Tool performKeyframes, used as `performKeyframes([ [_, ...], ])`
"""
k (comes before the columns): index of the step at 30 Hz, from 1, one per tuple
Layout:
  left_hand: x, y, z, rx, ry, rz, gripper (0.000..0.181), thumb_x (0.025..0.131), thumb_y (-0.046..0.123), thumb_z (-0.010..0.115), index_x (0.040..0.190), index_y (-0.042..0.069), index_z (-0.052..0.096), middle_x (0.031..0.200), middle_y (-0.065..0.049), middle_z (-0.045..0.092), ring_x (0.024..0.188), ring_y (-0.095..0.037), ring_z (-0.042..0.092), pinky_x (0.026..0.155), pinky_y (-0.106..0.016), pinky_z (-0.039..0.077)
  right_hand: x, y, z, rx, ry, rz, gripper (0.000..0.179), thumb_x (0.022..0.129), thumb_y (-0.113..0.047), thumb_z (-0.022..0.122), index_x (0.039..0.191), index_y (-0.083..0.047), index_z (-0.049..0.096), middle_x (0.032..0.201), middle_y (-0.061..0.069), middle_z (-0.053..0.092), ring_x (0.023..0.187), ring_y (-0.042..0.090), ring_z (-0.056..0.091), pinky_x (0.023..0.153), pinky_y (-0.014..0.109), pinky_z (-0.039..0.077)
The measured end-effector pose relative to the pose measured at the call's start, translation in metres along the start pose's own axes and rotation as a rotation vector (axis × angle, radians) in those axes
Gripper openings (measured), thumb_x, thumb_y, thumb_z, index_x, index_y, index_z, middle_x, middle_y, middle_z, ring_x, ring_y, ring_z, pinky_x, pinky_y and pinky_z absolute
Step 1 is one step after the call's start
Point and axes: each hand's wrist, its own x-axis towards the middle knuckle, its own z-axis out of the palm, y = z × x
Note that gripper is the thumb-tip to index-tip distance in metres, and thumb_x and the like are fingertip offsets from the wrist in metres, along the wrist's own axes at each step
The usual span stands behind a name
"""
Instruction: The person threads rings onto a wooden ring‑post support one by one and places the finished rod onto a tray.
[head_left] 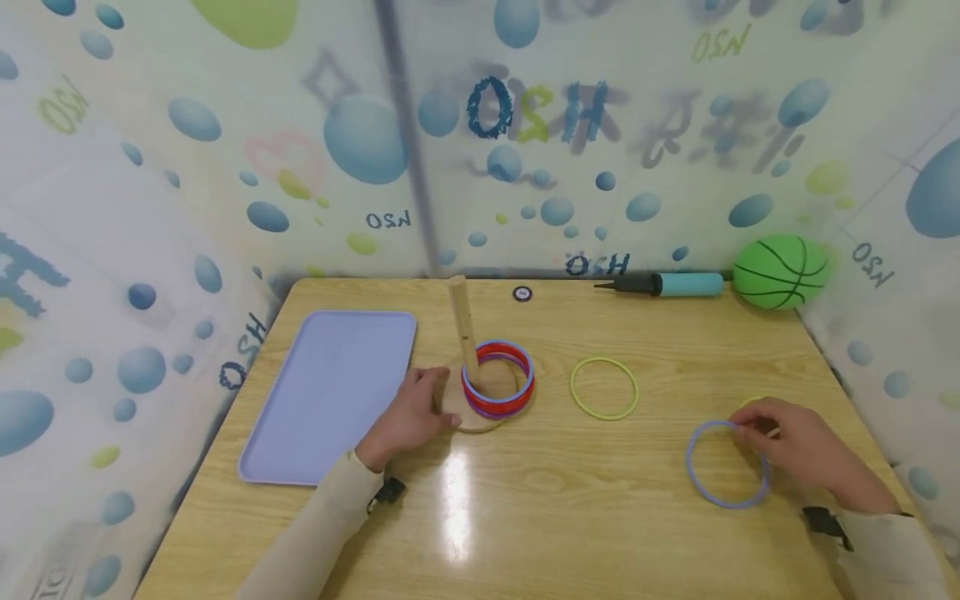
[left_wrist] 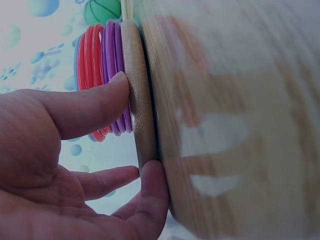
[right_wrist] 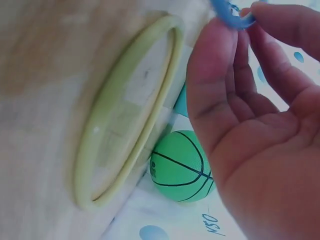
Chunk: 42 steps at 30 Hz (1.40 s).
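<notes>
My left hand (head_left: pixel 408 417) grips the near-left edge of a round wooden base (left_wrist: pixel 137 95), thumb on its upper face and fingers at its rim. From the base rises an upright wooden peg (head_left: pixel 462 329). Stacked rings surround the peg: purple rings (left_wrist: pixel 111 55) lowest, red rings (left_wrist: pixel 90 57) above, a blue one on top. At the right, my right hand (head_left: pixel 795 442) pinches another blue ring (head_left: pixel 731 505) between thumb and fingers. A yellow ring (right_wrist: pixel 95 130) lies on the table beside that hand, mostly hidden by it in the head view.
Another yellow ring (head_left: pixel 573 387) lies between the peg stand and my right hand. A lavender tray (head_left: pixel 337 392) is at the left. Along the back are a small black disc (head_left: pixel 522 293), a hand pump (head_left: pixel 690 285) and a green ball (head_left: pixel 780 271).
</notes>
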Motion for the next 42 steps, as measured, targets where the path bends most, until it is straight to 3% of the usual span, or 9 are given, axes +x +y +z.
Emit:
performKeyframes([
  [4, 0.0, 0.001, 0.0, -0.004, -0.001, -0.007, 0.081, 0.089, 0.017, 0.085, 0.157, -0.001, 0.044, 0.151, -0.029, 0.043, 0.14, -0.044, 0.046, 0.116, -0.059, 0.042, 0.003, 0.0, -0.003, 0.049, -0.029, 0.004, 0.011, 0.099, -0.007, 0.073, 0.11, -0.009, 0.076, 0.095, -0.006, 0.074, 0.083, -0.009, 0.061, 0.069, 0.022, 0.055],
  [11, -0.001, 0.003, -0.001, 0.005, 0.007, 0.003, 0.08, 0.088, 0.016, 0.086, 0.155, -0.002, 0.046, 0.149, -0.03, 0.045, 0.138, -0.045, 0.047, 0.115, -0.059, 0.043, 0.01, -0.005, -0.009, 0.307, -0.091, 0.043, 0.026, 0.105, -0.005, 0.063, 0.129, 0.005, 0.068, 0.096, 0.006, 0.075, 0.082, 0.006, 0.069, 0.063, 0.03, 0.06],
  [15, -0.001, 0.002, 0.0, 0.002, 0.011, 0.008, 0.08, 0.088, 0.016, 0.086, 0.155, -0.002, 0.046, 0.149, -0.03, 0.045, 0.138, -0.046, 0.047, 0.116, -0.059, 0.042, 0.013, -0.012, -0.011, 0.385, -0.098, 0.05, 0.029, 0.107, -0.008, 0.061, 0.131, 0.008, 0.066, 0.094, 0.009, 0.074, 0.082, 0.013, 0.072, 0.065, 0.033, 0.062],
  [22, -0.001, 0.001, 0.0, -0.008, 0.004, 0.006, 0.08, 0.088, 0.017, 0.086, 0.156, -0.002, 0.046, 0.15, -0.029, 0.044, 0.139, -0.045, 0.047, 0.115, -0.059, 0.043, 0.018, -0.026, -0.016, 0.442, -0.106, 0.043, 0.03, 0.108, -0.011, 0.061, 0.13, 0.01, 0.063, 0.094, 0.015, 0.073, 0.08, 0.018, 0.072, 0.066, 0.037, 0.064],
  [32, -0.001, 0.0, 0.001, -0.004, 0.002, 0.006, 0.08, 0.089, 0.017, 0.086, 0.156, -0.002, 0.046, 0.15, -0.03, 0.044, 0.139, -0.046, 0.046, 0.115, -0.059, 0.043, 0.029, -0.053, -0.033, 0.528, -0.064, -0.056, 0.031, 0.106, -0.001, 0.059, 0.137, 0.002, 0.061, 0.098, -0.001, 0.073, 0.084, 0.019, 0.074, 0.068, 0.037, 0.064],
  [38, -0.001, 0.002, 0.0, -0.008, -0.002, 0.008, 0.08, 0.09, 0.017, 0.085, 0.156, -0.002, 0.045, 0.149, -0.029, 0.044, 0.139, -0.045, 0.047, 0.115, -0.058, 0.043, 0.04, -0.077, -0.044, 0.551, -0.025, -0.068, 0.034, 0.107, -0.002, 0.058, 0.141, 0.0, 0.059, 0.103, -0.002, 0.07, 0.087, 0.015, 0.074, 0.071, 0.036, 0.065],
  [42, -0.002, 0.002, -0.001, -0.01, -0.005, 0.007, 0.08, 0.09, 0.018, 0.085, 0.156, -0.001, 0.045, 0.149, -0.029, 0.044, 0.138, -0.044, 0.047, 0.115, -0.058, 0.043, 0.048, -0.094, -0.049, 0.614, 0.008, -0.069, 0.033, 0.107, -0.001, 0.058, 0.14, -0.002, 0.061, 0.101, 0.004, 0.07, 0.085, 0.016, 0.075, 0.072, 0.035, 0.065],
])
